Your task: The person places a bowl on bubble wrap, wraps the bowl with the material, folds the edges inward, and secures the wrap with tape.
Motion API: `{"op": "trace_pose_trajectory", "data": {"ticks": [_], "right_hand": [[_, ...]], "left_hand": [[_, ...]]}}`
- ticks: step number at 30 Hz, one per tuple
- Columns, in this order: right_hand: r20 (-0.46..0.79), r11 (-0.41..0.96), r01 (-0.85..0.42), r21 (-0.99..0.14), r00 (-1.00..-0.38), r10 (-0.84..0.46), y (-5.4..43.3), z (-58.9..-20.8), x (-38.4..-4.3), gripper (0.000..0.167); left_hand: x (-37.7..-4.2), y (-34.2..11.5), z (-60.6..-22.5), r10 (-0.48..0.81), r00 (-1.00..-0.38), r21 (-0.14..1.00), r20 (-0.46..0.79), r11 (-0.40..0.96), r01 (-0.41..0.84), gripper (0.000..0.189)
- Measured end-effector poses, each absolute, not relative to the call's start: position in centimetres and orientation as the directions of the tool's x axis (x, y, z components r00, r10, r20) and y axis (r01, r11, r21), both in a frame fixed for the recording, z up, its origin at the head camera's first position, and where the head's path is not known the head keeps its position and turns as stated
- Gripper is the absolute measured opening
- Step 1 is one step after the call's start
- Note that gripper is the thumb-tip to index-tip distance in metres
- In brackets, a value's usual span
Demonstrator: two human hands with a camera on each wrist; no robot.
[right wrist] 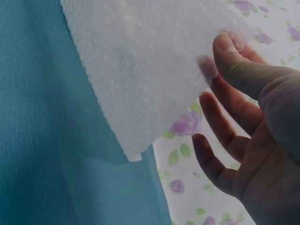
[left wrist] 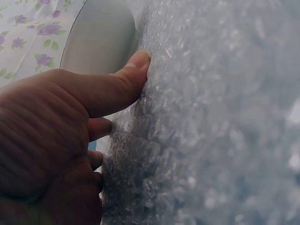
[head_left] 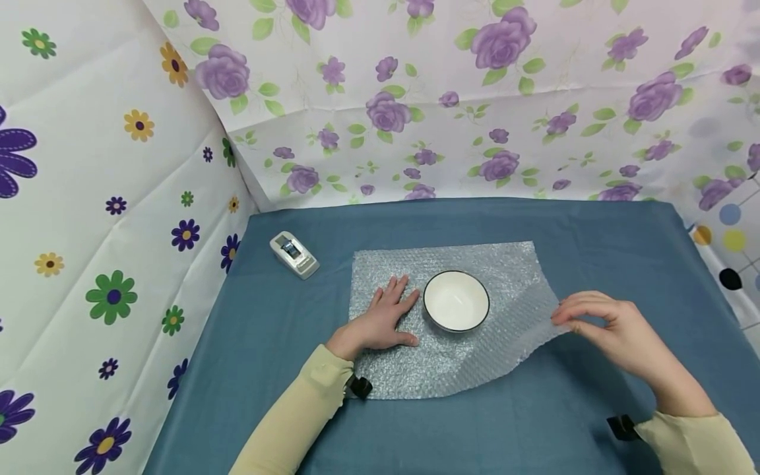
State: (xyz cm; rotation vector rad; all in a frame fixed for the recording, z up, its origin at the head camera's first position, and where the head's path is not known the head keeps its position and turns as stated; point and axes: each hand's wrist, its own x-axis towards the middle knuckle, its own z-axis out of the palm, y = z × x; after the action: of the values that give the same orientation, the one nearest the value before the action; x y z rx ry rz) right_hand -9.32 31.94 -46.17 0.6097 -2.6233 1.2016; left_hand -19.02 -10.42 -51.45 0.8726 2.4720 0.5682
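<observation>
A sheet of bubble wrap (head_left: 392,369) lies on the blue cloth, with a white dark-rimmed bowl (head_left: 456,301) upright on its middle. My left hand (head_left: 382,320) rests on the sheet just left of the bowl, fingers spread. In the left wrist view the thumb (left wrist: 126,82) touches the bubble wrap and the bowl's side (left wrist: 101,42) shows behind it. My right hand (head_left: 611,330) pinches the right edge of the sheet between thumb and fingertips and holds that side lifted. The right wrist view shows the raised bubble wrap (right wrist: 131,79) between thumb and fingers, its corner hanging free.
A white tape dispenser (head_left: 294,254) lies at the back left of the blue cloth (head_left: 285,343). Flower-printed sheets (head_left: 386,152) hang behind and on the left. A dark strap piece (head_left: 359,387) sits at the left wrist.
</observation>
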Motion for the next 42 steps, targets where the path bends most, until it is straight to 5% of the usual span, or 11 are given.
{"op": "trace_pose_trajectory", "data": {"ticks": [32,42], "right_hand": [[0.457,0.530,-0.545,-0.650,-0.837,-0.301,24.9,-47.0,-15.1,0.036],[0.407,0.500,-0.617,-0.607,-0.782,-0.471,25.0,-47.1,-16.3,0.037]], "left_hand": [[-19.1,-11.0,-51.6,0.663,-0.697,0.524,-0.275,0.711,0.469,0.101],[-19.1,-10.8,-51.8,0.671,-0.688,0.530,-0.275,0.703,0.474,0.100]]}}
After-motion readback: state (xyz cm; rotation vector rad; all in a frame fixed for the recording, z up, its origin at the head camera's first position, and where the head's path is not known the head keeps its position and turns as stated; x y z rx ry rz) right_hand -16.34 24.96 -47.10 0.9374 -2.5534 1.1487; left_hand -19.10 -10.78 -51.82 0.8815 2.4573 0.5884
